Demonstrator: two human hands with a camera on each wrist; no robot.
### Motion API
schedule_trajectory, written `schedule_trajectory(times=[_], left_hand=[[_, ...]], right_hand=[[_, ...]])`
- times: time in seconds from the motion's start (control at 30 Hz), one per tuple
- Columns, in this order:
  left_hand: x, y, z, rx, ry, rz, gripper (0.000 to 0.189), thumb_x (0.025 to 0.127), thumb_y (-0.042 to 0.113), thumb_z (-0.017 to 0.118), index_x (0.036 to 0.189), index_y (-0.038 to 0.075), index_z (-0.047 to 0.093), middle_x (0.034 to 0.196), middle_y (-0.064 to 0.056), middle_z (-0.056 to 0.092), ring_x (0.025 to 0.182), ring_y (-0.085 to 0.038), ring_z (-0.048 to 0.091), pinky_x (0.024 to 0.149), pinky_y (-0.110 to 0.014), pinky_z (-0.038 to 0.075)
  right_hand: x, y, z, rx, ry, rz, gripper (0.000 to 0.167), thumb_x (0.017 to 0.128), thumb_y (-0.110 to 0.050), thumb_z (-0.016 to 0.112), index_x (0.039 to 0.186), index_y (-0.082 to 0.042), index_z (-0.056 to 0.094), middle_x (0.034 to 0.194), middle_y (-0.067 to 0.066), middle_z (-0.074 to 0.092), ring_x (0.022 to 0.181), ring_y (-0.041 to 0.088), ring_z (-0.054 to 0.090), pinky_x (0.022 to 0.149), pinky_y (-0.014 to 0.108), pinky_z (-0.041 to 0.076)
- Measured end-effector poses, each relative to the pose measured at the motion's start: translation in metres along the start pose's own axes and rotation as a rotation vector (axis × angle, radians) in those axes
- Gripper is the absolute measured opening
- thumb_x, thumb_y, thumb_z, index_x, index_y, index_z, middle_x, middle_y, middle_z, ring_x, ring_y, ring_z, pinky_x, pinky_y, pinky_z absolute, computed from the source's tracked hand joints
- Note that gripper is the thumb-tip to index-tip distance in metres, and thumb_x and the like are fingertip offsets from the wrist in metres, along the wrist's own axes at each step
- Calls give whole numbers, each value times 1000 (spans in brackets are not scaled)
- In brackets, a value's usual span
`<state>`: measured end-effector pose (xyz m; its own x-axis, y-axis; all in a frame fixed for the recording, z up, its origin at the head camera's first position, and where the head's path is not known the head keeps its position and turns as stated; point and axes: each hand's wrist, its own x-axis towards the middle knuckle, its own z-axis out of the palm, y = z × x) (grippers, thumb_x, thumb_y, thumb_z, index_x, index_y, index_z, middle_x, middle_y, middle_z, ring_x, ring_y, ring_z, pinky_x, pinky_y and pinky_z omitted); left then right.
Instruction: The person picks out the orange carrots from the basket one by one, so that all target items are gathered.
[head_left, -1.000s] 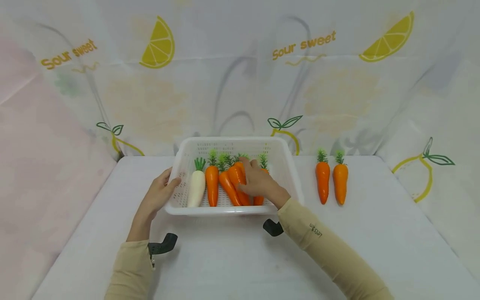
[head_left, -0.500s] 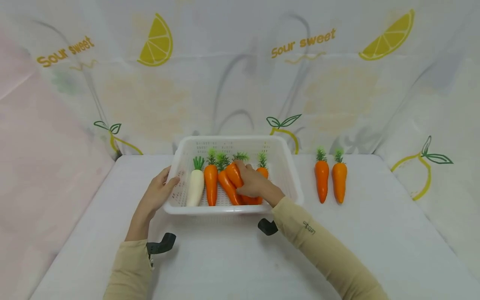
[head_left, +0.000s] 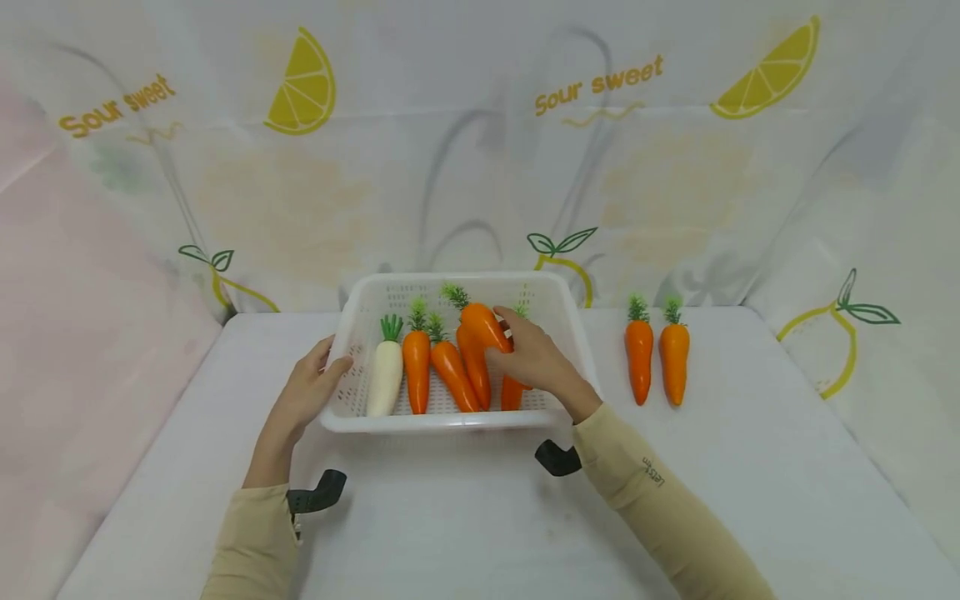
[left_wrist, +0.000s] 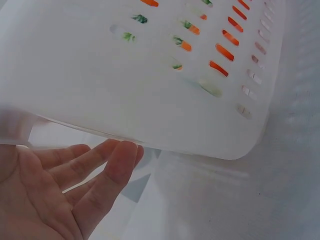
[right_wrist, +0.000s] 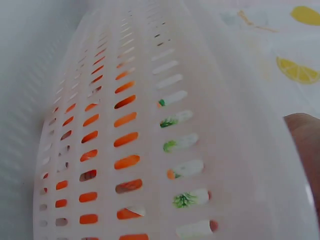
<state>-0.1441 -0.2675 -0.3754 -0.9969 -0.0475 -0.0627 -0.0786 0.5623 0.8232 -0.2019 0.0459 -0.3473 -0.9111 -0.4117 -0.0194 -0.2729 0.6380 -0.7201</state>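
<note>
A white slotted plastic basket (head_left: 450, 423) sits at the middle of the table. My left hand (head_left: 306, 385) holds its left rim, thumb on the near side; in the left wrist view the thumb and fingers (left_wrist: 120, 162) meet the basket edge. My right hand (head_left: 534, 354) reaches over the front rim and grips an orange carrot (head_left: 482, 323) with a leafy green top, tilted and raised over the others. Beneath and beside it lie several more carrots (head_left: 417, 371), one partly hidden under the right hand. A white radish (head_left: 386, 377) lies at the basket's left.
Two orange carrots, one redder (head_left: 639, 360) and one lighter (head_left: 674, 362), lie side by side on the white table (head_left: 750, 467) right of the basket. A white cloth with lemon prints (head_left: 480, 192) hangs behind. In the right wrist view the slotted basket wall (right_wrist: 150, 150) fills most of the picture.
The right hand has closed on a carrot and raised it, turning its leafy top toward the upper left. The left hand stays on the basket rim.
</note>
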Motion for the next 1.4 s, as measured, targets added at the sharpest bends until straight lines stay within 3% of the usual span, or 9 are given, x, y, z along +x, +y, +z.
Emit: schedule_trajectory(times=[0.2,0.47,0.9,1.27,1.4], left_hand=[[-1,-1,0,4,-1,-6,58,100,33,39,150,9,22,143,-26,41,110,-41,58,72,-32,50],[-2,1,-1,15,2,-28,59,100,35,37,151,11,21,145,-26,38,113,-41,55,74,-31,48],[-1,-2,0,-3,-3,-20,58,100,35,37,151,11,22,145,-26,39,113,-41,56,76,-31,47],[-1,-2,0,-6,-12,-23,59,100,37,36,151,12,21,145,-25,38,112,-38,56,75,-29,46],[-1,-1,0,-15,-9,-18,58,100,36,37,151,11,21,143,-26,41,111,-39,56,74,-29,47]], right_hand=[[-10,6,-14,77,107,-31,60,92,-23,54,146,-13,31,135,9,51,106,25,56,81,35,53],[-23,20,-30,82,239,-63,55,93,-20,54,144,-15,36,135,9,50,104,27,56,75,36,52],[-45,62,-59,119,408,10,54,93,-17,54,144,-12,36,135,16,49,109,31,50,86,42,47],[-71,101,-80,168,475,134,56,95,-22,49,147,-16,28,140,19,40,117,37,44,92,50,40],[-79,115,-85,178,526,177,56,95,-23,49,147,-16,29,140,18,42,119,35,46,92,47,41]])
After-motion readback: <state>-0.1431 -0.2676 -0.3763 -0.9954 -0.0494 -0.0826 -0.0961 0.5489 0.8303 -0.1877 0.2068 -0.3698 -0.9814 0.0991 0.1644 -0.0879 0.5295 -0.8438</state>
